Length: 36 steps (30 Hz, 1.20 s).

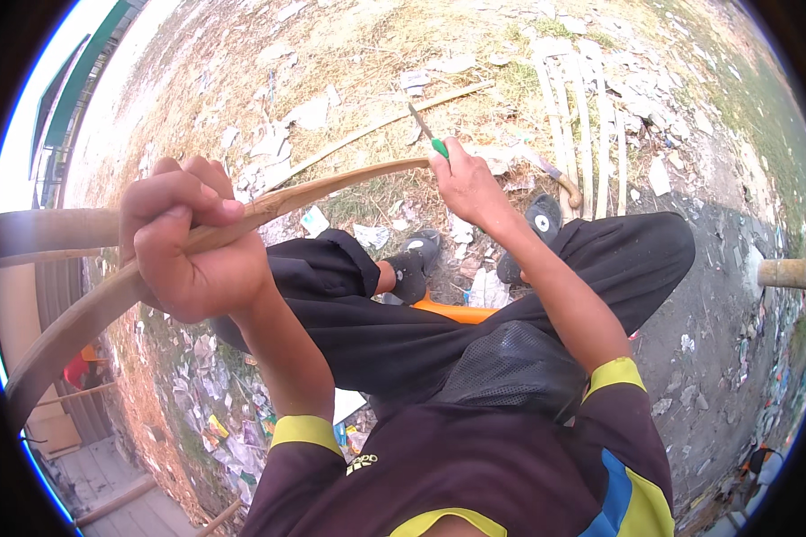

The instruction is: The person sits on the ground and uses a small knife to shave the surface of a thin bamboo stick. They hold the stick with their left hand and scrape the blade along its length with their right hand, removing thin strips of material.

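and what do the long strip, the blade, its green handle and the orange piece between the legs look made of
Long strip: probably wood or bamboo, unpainted and matt, from its tan colour and fibrous look. Blade: likely metal, grey and thin. Green handle: perhaps plastic, bright, evenly coloured. Orange piece: probably smooth plastic, given its even colour.

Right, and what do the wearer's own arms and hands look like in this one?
The left hand and right hand are bare, with no glove or wristwatch showing. The forearms are uncovered. The left sleeve and right sleeve are short, dark maroon, with yellow cuffs; blue and yellow panels mark the right shoulder of the T-shirt.
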Tool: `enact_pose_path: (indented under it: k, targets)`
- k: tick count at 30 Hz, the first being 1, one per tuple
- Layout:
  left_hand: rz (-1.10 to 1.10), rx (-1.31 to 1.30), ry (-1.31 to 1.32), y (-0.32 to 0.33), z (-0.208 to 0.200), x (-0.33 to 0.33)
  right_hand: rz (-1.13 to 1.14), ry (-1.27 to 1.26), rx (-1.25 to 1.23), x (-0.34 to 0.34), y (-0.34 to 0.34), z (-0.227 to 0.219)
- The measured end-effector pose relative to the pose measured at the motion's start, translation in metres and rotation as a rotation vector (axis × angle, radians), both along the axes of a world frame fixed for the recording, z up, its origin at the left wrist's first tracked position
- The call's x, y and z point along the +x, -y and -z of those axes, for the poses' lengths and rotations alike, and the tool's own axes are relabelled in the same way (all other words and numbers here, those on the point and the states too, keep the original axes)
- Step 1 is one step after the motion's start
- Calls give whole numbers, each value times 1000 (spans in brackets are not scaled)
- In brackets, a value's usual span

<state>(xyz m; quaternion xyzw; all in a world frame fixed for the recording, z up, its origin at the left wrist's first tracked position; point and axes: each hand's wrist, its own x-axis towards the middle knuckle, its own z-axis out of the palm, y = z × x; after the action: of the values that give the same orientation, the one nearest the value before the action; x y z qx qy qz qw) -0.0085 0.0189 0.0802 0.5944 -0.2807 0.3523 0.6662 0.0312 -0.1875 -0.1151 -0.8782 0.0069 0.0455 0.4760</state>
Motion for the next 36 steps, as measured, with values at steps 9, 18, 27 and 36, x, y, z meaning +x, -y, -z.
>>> enact_pose_path:
  k: [9,18,27,36]
  targets:
    - [230,132,202,8,-3,-3,-296,231,-8,-91,-26,-147]
    - [246,282,276,22,-9,-4,-219,322,17,-104,-29,-134]
    - [263,316,291,25,-11,-4,-170,338,34,-104,-29,-120]
    - [301,331,285,20,-9,-5,-191,331,-26,-101,-21,-117]
